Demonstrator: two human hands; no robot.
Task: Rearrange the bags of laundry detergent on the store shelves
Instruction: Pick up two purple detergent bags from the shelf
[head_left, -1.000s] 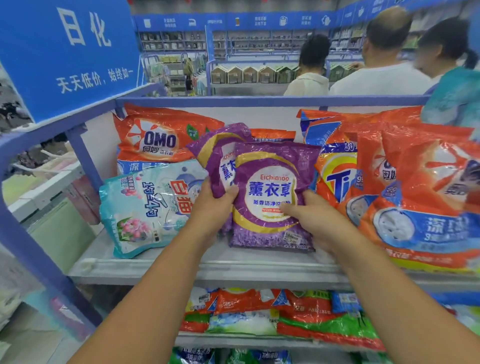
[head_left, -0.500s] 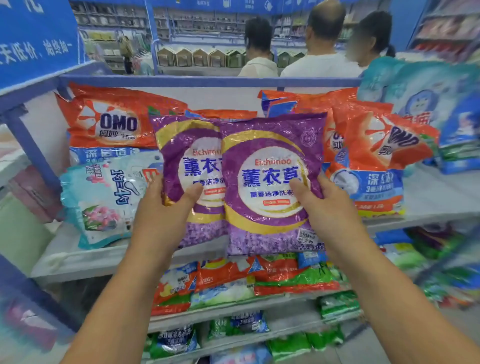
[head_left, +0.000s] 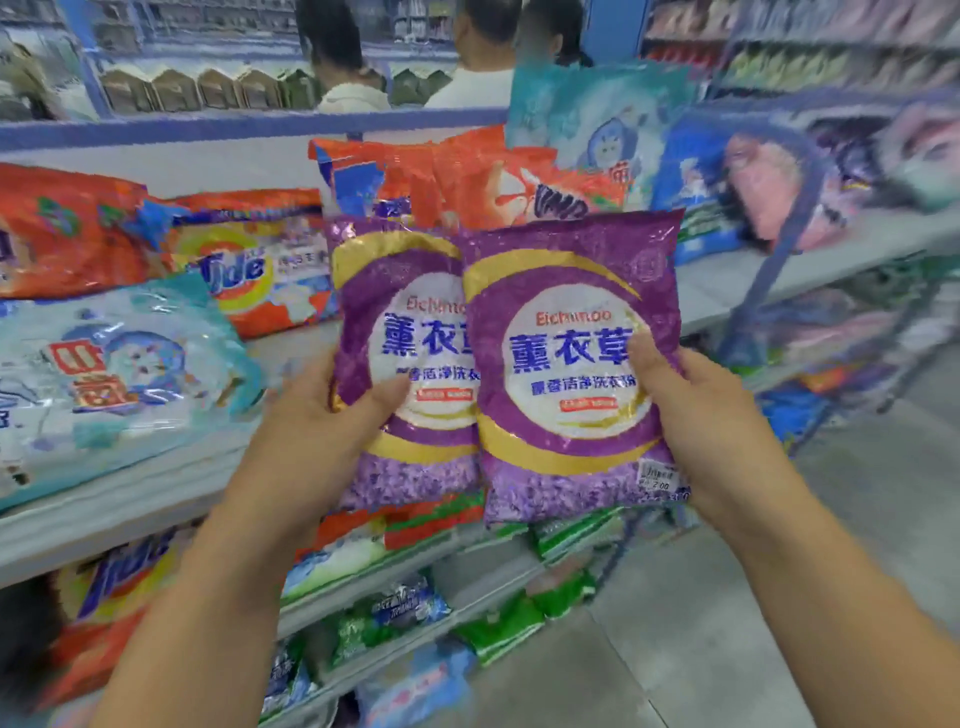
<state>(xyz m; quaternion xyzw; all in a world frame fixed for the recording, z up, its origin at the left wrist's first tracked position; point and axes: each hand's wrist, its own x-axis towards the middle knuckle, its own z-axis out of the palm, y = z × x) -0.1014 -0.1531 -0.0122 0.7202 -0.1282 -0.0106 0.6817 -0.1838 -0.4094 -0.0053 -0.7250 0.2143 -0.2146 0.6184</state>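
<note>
Now left hand (head_left: 317, 415) gripping one purple detergent bag (head_left: 400, 364), right hand (head_left: 696, 415) gripping another purple bag (head_left: 566, 395), edges overlapping

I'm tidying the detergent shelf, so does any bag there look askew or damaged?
The light-blue bag at the left lies flat and tilted, its edge overhanging the shelf front. The Tide bag behind it also leans crookedly. No tear or spill shows, though blur limits the view.
</note>
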